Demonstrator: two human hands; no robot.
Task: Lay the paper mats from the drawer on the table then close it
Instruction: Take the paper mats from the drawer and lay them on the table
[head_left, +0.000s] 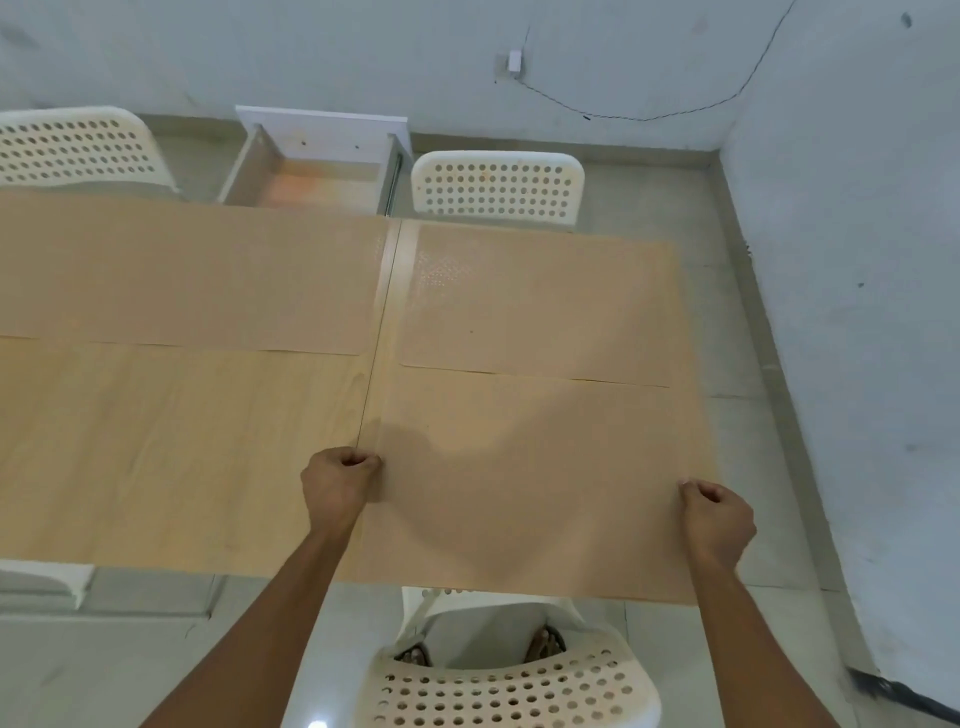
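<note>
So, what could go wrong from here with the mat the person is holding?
1. The near mat, pinched by the left hand and right hand, hangs past the table edge; it may slide off once released.
2. It nearly meets the far right mat; pushing forward could overlap them.
3. The drawer is open and could be forgotten.

The surface (208, 441) runs off the left edge. My near mat (519, 483) hides its right end, and the drawer (311, 176) contents blur.

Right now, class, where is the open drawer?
In the head view, the open drawer juts from the table's far edge, left of centre, between two white chairs.
</note>
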